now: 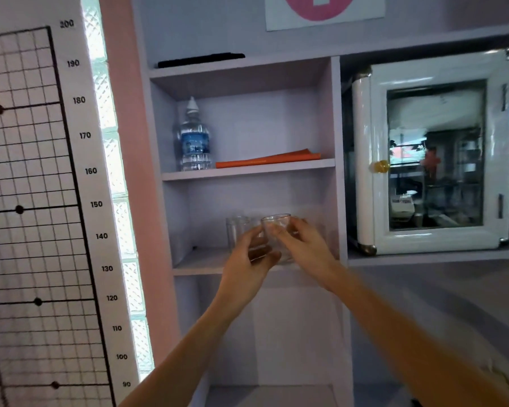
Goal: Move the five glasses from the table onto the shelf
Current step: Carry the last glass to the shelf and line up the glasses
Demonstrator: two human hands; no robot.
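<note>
Both hands, left hand (249,259) and right hand (304,245), hold a clear glass (276,227) at the shelf (197,267).

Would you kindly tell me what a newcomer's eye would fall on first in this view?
First, the small clear drinking glass held by the left hand and right hand at the lower lilac shelf board, where another clear glass already stands to its left. Next, the glossy white glass-doored cabinet at right and the black-gridded height chart at far left.
</note>
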